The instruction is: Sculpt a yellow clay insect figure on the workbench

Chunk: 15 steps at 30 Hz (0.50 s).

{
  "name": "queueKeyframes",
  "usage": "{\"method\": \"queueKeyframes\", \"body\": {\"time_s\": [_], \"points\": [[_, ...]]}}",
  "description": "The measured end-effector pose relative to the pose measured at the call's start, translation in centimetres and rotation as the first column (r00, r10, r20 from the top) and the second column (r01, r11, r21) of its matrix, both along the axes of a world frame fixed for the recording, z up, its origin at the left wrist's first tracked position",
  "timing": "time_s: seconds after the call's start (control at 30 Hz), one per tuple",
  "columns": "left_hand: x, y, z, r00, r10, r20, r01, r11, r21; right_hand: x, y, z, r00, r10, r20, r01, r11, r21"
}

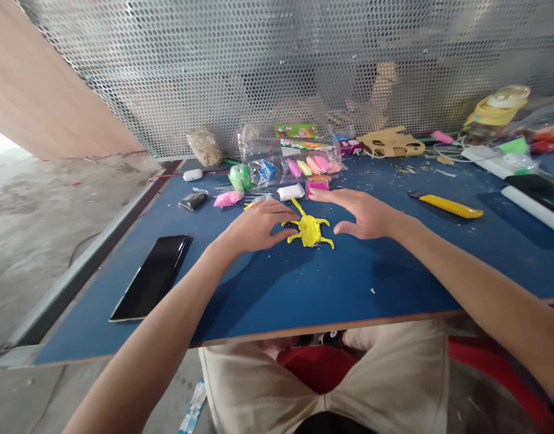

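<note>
Blue tabletop (295,301) is seen bare between front edge (326,330) and yellow clay figure (310,231). Left hand (262,224): fingers parted beside figure, touch cannot be told; right hand (367,214): spread wide, nothing held. Farther room is narrowed by clay packets (294,169).

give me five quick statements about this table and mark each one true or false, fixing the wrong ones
1. The yellow figure lies on the blue table. True.
2. The right hand is clenched in a fist around the figure. False: it is open, to the right of the figure.
3. The yellow cutter lies to the right of the right hand. True.
4. The black phone lies on the floor. False: it lies on the table, toward its left side.
5. The black packet lies to the left of the pink packet. True.
</note>
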<state>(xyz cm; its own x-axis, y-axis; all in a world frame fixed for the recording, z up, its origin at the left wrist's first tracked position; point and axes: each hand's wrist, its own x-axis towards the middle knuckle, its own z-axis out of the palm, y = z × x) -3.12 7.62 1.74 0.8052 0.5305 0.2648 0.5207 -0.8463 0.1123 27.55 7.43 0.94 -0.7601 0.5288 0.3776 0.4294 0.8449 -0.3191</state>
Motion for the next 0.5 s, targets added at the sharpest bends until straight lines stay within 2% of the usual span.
{"method": "queueKeyframes", "body": {"time_s": [0.07, 0.2, 0.5], "points": [[0.0, 0.0, -0.2, 0.999, -0.02, -0.033, 0.02, 1.0, -0.008, 0.4, 0.2, -0.1, 0.997, -0.021, 0.075, 0.018, 0.999, 0.031], [0.3, 0.1, -0.8, 0.997, -0.051, -0.058, 0.05, 0.999, -0.019, 0.2, 0.0, -1.2, 0.97, 0.066, 0.234, -0.078, 0.996, 0.04], [0.6, 0.0, -0.8, 0.993, -0.089, -0.078, 0.087, 0.996, -0.029, -0.5, 0.4, -2.7, 0.981, 0.037, 0.188, -0.057, 0.993, 0.101]]}}
